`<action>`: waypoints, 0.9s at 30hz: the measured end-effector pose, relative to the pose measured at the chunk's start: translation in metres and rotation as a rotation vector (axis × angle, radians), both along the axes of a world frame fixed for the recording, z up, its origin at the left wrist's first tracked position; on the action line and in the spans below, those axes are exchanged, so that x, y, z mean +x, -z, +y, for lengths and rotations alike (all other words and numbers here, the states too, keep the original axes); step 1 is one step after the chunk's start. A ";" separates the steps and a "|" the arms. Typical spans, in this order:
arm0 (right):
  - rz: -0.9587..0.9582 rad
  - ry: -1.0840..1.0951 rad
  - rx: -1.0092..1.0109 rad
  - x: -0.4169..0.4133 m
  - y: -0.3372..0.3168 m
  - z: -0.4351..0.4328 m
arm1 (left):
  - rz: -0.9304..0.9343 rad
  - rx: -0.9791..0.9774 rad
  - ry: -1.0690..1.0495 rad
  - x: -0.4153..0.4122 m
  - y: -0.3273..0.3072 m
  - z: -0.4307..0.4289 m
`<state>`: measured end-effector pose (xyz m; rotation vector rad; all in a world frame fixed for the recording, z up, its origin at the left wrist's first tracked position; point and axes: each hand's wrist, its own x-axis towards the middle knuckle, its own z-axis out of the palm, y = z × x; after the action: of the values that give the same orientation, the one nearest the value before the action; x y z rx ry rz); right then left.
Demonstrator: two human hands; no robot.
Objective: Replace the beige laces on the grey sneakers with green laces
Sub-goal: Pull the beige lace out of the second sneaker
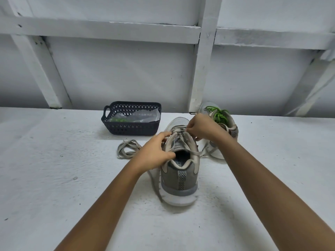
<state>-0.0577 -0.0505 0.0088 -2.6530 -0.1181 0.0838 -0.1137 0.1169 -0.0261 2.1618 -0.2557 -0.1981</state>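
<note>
White table (54,178), near grey sneaker (178,171) heel toward me, its beige lace (178,126) part loosened across the eyelets. Biggest risk, as I judge it: the whole shoe skids or tips toward the far sneaker (232,129) if I pull hard on the lace without bracing, since only one hand steadies it. Next: the lace binds in an eyelet because I draw one crossing before slackening the one below it, and the tip frays or snags. Smaller: the trailing end (155,185) hanging down the shoe's left side catches under the sole and checks the pull. Least: I mix the pulled lace up with the spare beige lace (126,148) heaped on the table just left of the shoe. My left hand (154,154) is curled round the left edge of the upper, thumb at the mouth of the shoe, holding it down. My right hand (201,126) is closed to a pinch on the beige lace at the middle crossings, fingers bent tight. Green laces (218,114) already sit in the far sneaker; more green shows in the plastic bag (143,116) inside the dark basket (130,127), behind and left.
</note>
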 end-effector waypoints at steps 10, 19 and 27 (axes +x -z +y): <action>-0.041 -0.038 -0.158 0.013 0.012 0.005 | 0.008 -0.030 -0.032 -0.001 0.004 -0.001; -0.103 0.105 0.012 0.019 0.018 0.002 | 0.009 -0.062 -0.032 -0.001 0.008 -0.001; 0.034 0.043 0.184 0.008 0.018 -0.008 | 0.023 -0.070 -0.052 0.000 0.011 -0.003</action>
<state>-0.0500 -0.0586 -0.0089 -2.4683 -0.0546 0.0993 -0.1142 0.1139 -0.0375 2.0930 -0.1902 -0.1813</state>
